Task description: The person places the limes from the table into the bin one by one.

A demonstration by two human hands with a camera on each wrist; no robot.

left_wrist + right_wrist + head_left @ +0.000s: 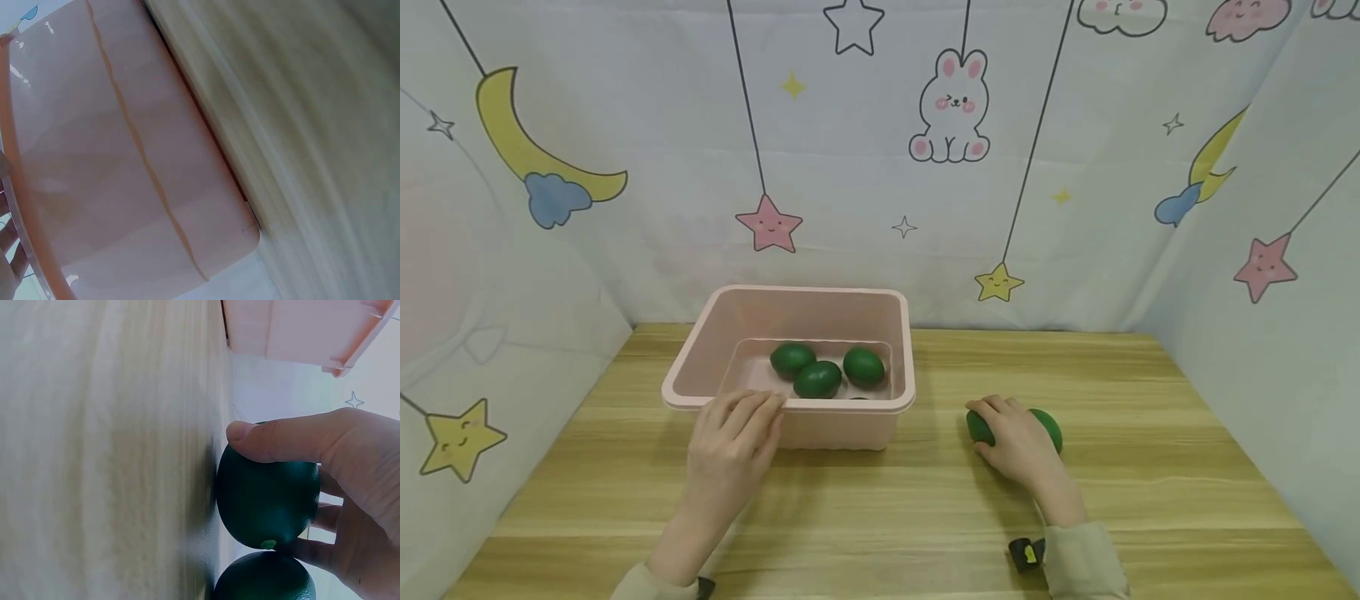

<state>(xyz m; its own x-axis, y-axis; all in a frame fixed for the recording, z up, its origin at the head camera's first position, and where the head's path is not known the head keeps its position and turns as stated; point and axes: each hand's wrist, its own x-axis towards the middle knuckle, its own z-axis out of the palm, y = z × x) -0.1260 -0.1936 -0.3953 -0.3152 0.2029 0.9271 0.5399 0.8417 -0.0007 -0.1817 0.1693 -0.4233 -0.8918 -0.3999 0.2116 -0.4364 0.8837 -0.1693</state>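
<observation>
Head view: A pink box [842, 428] stands on the wooden worktop [880, 525], left of centre and near the back edge. Three green fruits [817, 380] are clearly visible on its floor, grouped towards the right; a dark sliver at the front rim is too small to identify. The left hand [730, 442] is at the front rim, left of its middle, with the fingers bent over the edge. The right hand [1017, 442] is low over the worktop, to the right of the box and well apart from it. Its fingers and thumb are curved round a held fruit [979, 427]; a second fruit [1049, 428] shows on the far side of the hand. Both forearms wear pale sleeves [1084, 560]. A black device [1026, 554] sits at the right wrist. A white curtain [865, 158] printed with stars, moons and a rabbit encloses the back and sides.

Left wrist view: The outer wall of the box fills much of the frame, its base on the worktop. Parts of the left hand appear at the rim, partly open and holding it between thumb and fingers; the remainder is out of frame.

Right wrist view: The right hand is partly closed, with the thumb on one side of the held fruit and fingers on the other. The held fruit is at the worktop surface. The second fruit lies right beside it. A corner of the box is visible beyond.
</observation>
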